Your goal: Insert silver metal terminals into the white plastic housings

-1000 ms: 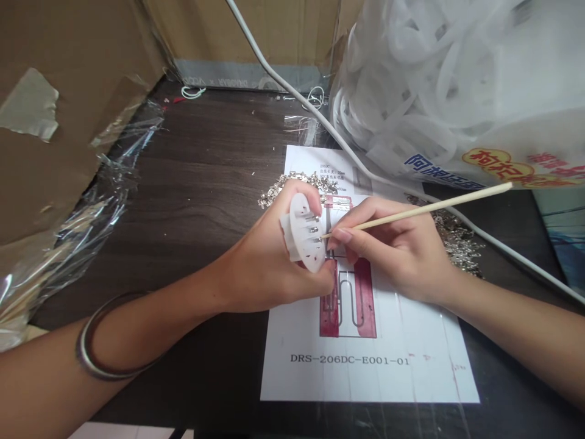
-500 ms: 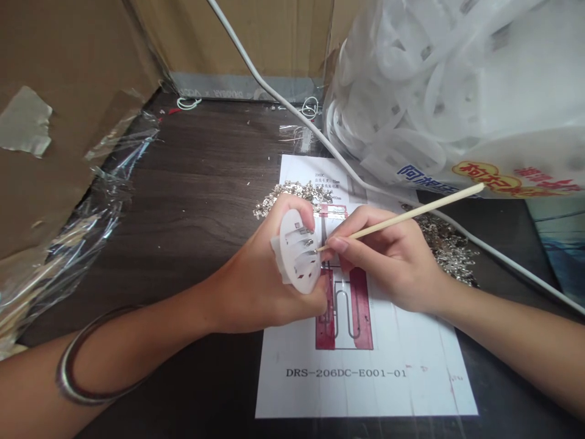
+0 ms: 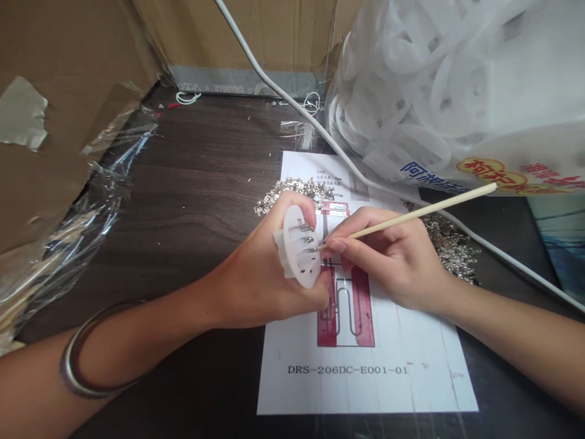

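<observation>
Between thumb and fingers of the left hand, grips a white disc tilted on edge, apparently to leave its slotted face open. In the right hand, pinches a stick close to its tip, likely for fine control, and aims it at or just beside a metal clip in the disc. Below, shows a printed sheet, perhaps for reference; farther out, a clip pile, a second pile and a bulging bag.
</observation>
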### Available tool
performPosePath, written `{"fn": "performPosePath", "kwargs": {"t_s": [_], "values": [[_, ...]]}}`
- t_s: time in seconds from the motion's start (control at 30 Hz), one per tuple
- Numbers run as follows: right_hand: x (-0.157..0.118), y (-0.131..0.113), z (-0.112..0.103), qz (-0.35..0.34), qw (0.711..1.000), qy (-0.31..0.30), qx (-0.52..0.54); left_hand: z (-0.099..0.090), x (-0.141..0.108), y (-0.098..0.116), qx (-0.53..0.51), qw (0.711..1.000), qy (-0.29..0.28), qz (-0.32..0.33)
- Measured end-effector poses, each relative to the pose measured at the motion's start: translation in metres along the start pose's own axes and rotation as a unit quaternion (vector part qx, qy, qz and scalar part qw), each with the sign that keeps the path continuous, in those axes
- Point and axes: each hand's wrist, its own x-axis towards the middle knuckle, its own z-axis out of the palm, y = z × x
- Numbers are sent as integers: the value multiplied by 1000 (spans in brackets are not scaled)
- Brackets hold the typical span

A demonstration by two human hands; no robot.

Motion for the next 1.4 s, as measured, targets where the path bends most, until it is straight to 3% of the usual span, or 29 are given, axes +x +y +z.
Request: {"fn": "performPosePath", "kwargs": {"t_s": [0.37,0.6,1.4], "values": [[-2,2,3,-63,998,-1,-17,-1,3,-1,-29,1000,-2,-2],[-2,3,3,2,1000,12,22,0,4,0,-39,999,-13,29],[0,2,2,23,1000,11,16,0,2,-2,12,1000,7,23]]}}
